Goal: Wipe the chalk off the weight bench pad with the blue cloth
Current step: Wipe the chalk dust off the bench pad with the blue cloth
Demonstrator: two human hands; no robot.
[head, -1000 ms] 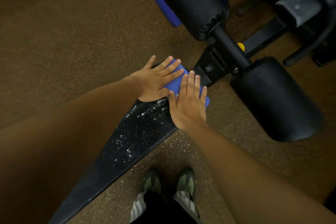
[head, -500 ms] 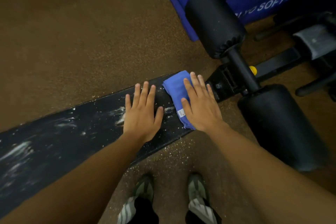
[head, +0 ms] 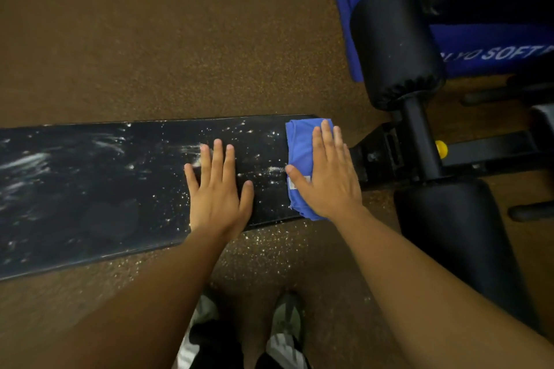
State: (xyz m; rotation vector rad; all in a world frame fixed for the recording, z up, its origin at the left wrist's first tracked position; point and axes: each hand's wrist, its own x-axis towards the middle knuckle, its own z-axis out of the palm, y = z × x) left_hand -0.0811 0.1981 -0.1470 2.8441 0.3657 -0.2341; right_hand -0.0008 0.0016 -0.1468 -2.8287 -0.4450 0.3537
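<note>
A long black bench pad (head: 105, 189) runs across the view, smeared and speckled with white chalk, thickest toward its left end. A folded blue cloth (head: 299, 153) lies at the pad's right end. My right hand (head: 326, 180) presses flat on the cloth, fingers straight and together. My left hand (head: 218, 189) rests flat on the bare pad a little left of the cloth, fingers spread, holding nothing.
Two black foam rollers (head: 392, 45) (head: 458, 237) on a black metal frame (head: 386, 153) with a yellow knob (head: 441, 149) stand right of the pad. A blue padded mat (head: 485, 48) lies at the back right. Brown speckled floor (head: 165, 39) surrounds all; my shoes (head: 284, 323) are below.
My left hand came off the cloth and settled flat on the bare pad to its left. My right hand stays on the cloth. The view swung so the pad lies level.
</note>
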